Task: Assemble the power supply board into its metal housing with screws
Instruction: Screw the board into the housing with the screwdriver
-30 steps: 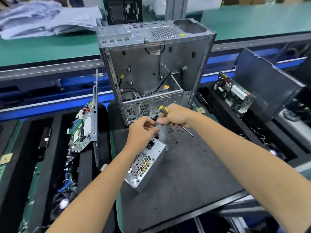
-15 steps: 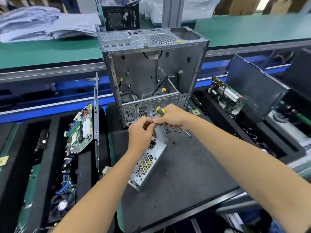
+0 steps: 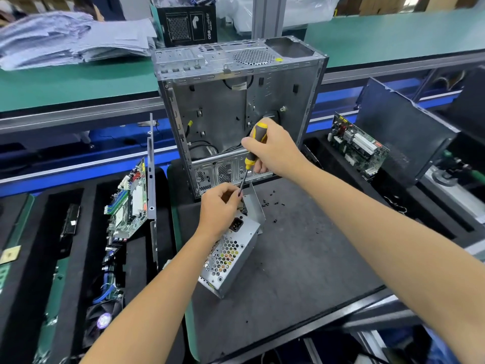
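A grey metal power supply housing (image 3: pixel 231 261) with a honeycomb grille lies tilted on the dark mat (image 3: pixel 301 258). My left hand (image 3: pixel 219 210) sits at its upper end, fingers curled at the top corner where the screwdriver tip meets them; a screw there is too small to make out. My right hand (image 3: pixel 273 149) grips a yellow and black screwdriver (image 3: pixel 253 151), held nearly upright, tip pointing down at the housing's top edge. Small black screws (image 3: pixel 270 202) lie scattered on the mat to the right of the housing.
An open grey computer case (image 3: pixel 236 101) stands upright just behind my hands. A motherboard on a metal panel (image 3: pixel 133 203) leans in the black foam tray at left. Another circuit board (image 3: pixel 357 145) and a dark side panel (image 3: pixel 404 127) stand at right.
My right hand has lifted and swung the screwdriver from lying flat to nearly upright, its tip now at the housing's top corner. My left hand stays at that corner.
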